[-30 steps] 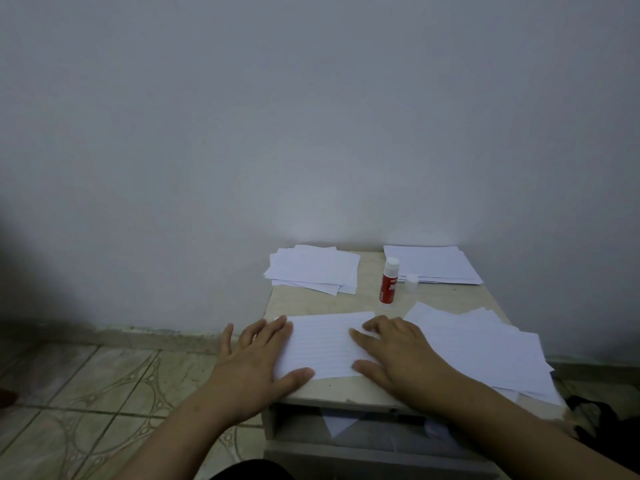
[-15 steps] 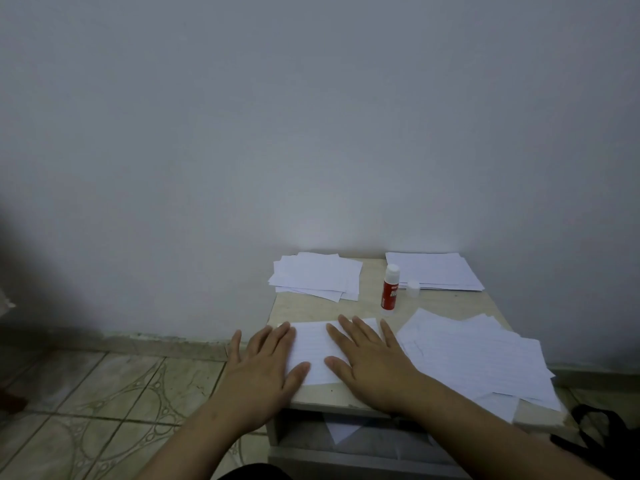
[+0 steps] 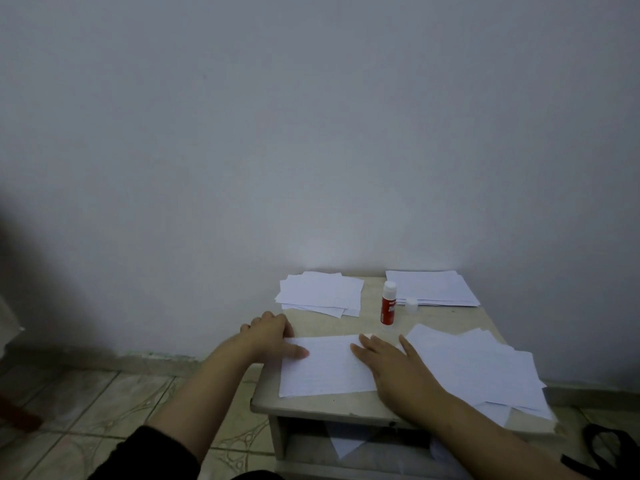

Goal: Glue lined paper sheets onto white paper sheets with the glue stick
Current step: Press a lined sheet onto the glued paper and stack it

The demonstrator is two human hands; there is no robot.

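A lined paper sheet (image 3: 329, 370) lies flat at the front of the small beige table (image 3: 332, 407). My left hand (image 3: 272, 336) rests at the sheet's far left corner, thumb stretched over the paper and fingers bent at the edge. My right hand (image 3: 391, 370) presses flat on the sheet's right part with fingers spread. The red glue stick (image 3: 388, 308) stands upright behind the sheet, apart from both hands. Its small white cap (image 3: 411, 305) lies beside it.
A loose stack of white sheets (image 3: 320, 294) sits at the back left, a neater stack (image 3: 433, 289) at the back right. A fanned pile of lined sheets (image 3: 485, 372) covers the right side. The wall rises right behind the table; a black strap (image 3: 609, 448) lies on the floor.
My left hand has slid from the sheet's near left part to its far left corner. My right hand has shifted rightward across the sheet, still flat on it.
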